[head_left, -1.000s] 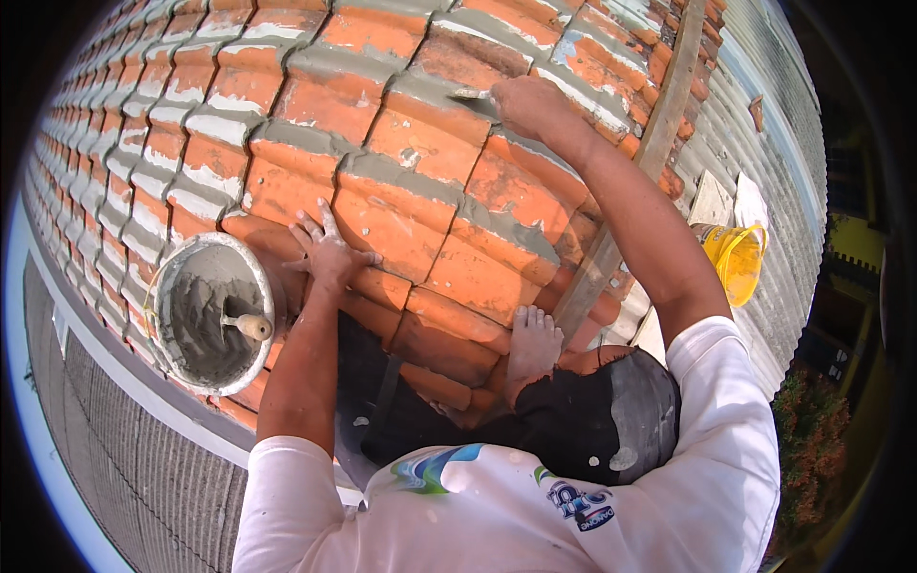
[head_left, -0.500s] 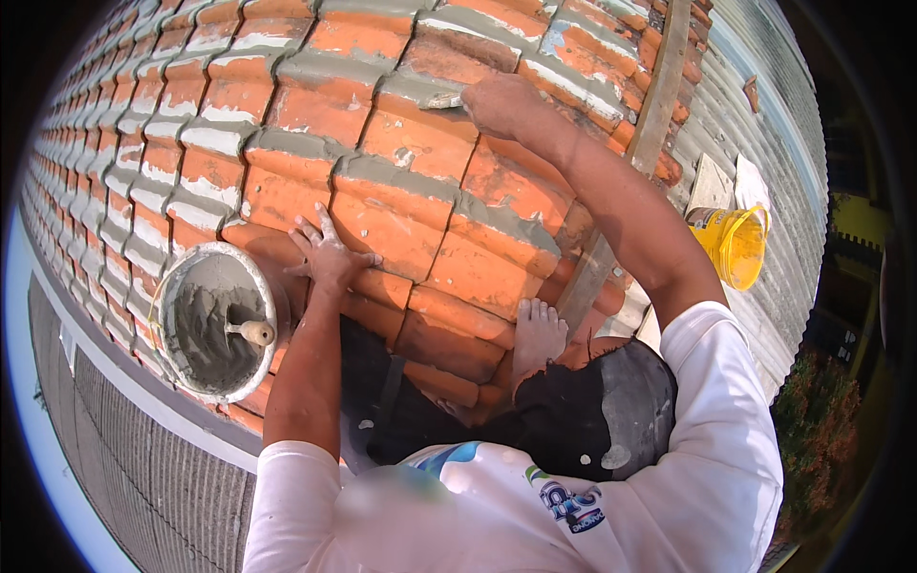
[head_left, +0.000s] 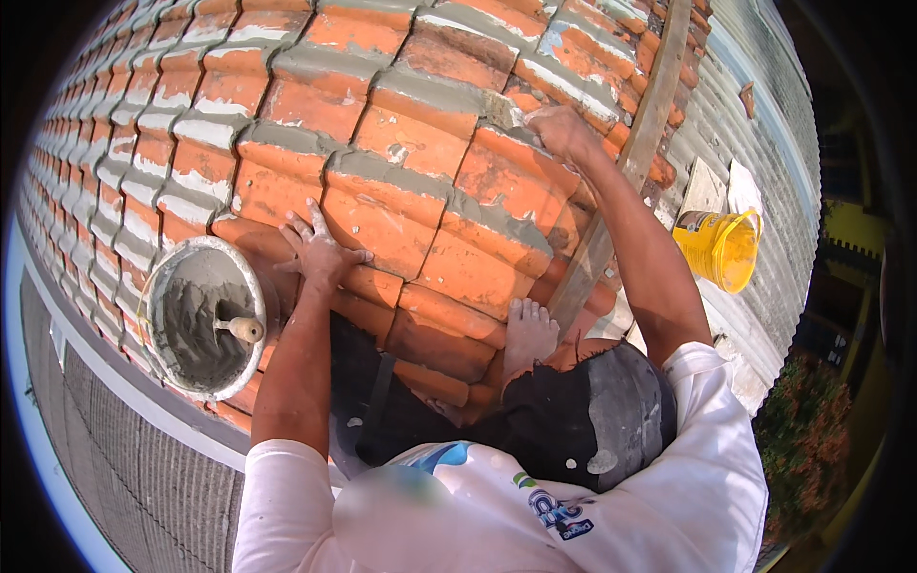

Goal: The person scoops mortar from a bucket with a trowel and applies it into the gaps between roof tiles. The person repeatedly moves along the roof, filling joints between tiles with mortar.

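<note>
My left hand (head_left: 320,250) lies flat with fingers spread on an orange clay roof tile (head_left: 382,224), just right of a round bucket of grey mortar (head_left: 153,286) with a wooden tool handle (head_left: 241,328) sticking out of it. My right hand (head_left: 564,129) reaches up the roof and is closed on a small trowel (head_left: 501,110), its blade smeared with mortar and pressed on a grey mortar joint (head_left: 425,91) between tiles. My bare foot (head_left: 528,329) rests on the lower tiles.
Rows of orange tiles with grey and white mortar bands run up and to the left. A wooden batten (head_left: 626,162) slants along the tiles' right edge. Beyond it lie corrugated metal sheets (head_left: 764,105) with a yellow bucket (head_left: 716,250). The roof edge (head_left: 57,382) drops off at left.
My right hand has slid the trowel a little to the right along the joint. My left hand stays on the same tile. The view has tilted slightly.
</note>
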{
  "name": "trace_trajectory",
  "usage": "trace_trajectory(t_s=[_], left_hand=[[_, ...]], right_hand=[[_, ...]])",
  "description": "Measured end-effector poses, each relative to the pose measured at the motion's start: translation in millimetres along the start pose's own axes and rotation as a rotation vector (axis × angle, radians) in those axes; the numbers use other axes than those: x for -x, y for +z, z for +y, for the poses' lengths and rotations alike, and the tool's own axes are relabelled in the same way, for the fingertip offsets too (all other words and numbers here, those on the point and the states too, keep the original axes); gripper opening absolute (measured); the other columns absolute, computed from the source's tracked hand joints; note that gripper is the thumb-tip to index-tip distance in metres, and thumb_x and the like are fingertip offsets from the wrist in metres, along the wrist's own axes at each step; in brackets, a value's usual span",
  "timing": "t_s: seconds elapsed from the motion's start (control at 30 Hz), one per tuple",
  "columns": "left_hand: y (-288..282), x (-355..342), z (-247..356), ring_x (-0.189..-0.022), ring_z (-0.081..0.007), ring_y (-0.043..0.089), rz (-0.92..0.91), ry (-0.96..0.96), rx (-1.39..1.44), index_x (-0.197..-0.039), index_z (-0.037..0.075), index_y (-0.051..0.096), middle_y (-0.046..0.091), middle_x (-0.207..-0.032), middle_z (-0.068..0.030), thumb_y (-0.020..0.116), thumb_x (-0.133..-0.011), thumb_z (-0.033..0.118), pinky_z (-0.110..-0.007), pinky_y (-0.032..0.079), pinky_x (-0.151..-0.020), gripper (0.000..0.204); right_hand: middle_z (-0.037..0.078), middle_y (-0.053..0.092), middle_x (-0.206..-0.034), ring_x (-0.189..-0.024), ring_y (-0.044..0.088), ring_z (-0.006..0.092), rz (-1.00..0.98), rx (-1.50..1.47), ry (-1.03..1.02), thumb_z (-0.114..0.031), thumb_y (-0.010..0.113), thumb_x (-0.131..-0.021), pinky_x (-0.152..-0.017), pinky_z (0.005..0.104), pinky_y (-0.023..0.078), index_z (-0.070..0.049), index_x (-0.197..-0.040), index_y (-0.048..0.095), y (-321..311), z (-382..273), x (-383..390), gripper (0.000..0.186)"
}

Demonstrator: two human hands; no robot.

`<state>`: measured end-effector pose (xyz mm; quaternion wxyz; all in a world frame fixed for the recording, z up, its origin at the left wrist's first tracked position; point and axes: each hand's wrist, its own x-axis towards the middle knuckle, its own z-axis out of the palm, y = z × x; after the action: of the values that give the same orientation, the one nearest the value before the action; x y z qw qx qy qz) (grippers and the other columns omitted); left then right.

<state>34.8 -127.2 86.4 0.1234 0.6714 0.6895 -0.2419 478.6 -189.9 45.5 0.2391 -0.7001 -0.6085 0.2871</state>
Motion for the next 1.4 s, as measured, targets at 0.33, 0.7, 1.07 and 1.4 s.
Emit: trace_trajectory(t_s=[0.33, 0.7, 1.07, 1.4], left_hand=[[-1.1, 0.4, 0.2, -0.167, -0.0468, -0.002, 0.003, 0.001, -0.025, -0.176, 0.026, -0.003, -0.003, -0.181, -0.0245, 0.103, -0.055, 0.057, -0.091, 0.016, -0.113, 0.164], [1.1, 1.0, -1.1, -0.167, -0.0451, 0.002, 0.025, 0.014, -0.019, -0.176, 0.026, -0.001, 0.001, -0.181, -0.0231, 0.102, -0.058, 0.057, -0.092, 0.016, -0.111, 0.16], [4.2, -0.2, -2.3, -0.167, -0.0443, 0.002, 0.03, -0.006, -0.053, -0.176, 0.029, -0.002, 0.003, -0.182, -0.0227, 0.102, -0.059, 0.055, -0.091, 0.018, -0.112, 0.159], [3.7, -3.0, -3.9, -0.167, -0.0456, 0.001, 0.025, -0.015, -0.065, -0.175, 0.03, -0.005, 0.002, -0.181, -0.0227, 0.102, -0.059, 0.053, -0.091, 0.02, -0.112, 0.16]], right_hand=[[0.022, 0.073, -0.099, -0.09, 0.068, 0.0372, 0.163, -0.18, -0.065, -0.022, 0.06, -0.101, -0.082, 0.0454, 0.053, 0.003, -0.104, 0.071, 60.5, -12.8, 26.3, 0.027], [0.024, 0.074, -0.107, -0.104, 0.069, 0.0431, 0.326, -0.449, 0.511, -0.022, 0.054, -0.102, -0.089, 0.049, 0.053, 0.001, -0.112, 0.069, 77.1, -75.7, 64.5, 0.029], [0.027, 0.073, -0.099, -0.098, 0.07, 0.0469, 0.183, 0.156, 0.162, -0.019, 0.059, -0.102, -0.088, 0.0532, 0.055, -0.003, -0.124, 0.075, 30.2, -52.6, 67.3, 0.031], [0.021, 0.077, -0.105, -0.105, 0.073, 0.0419, 0.014, 0.451, 0.173, -0.026, 0.065, -0.098, -0.091, 0.0537, 0.057, -0.01, -0.113, 0.079, -44.2, -55.5, 51.4, 0.026]])
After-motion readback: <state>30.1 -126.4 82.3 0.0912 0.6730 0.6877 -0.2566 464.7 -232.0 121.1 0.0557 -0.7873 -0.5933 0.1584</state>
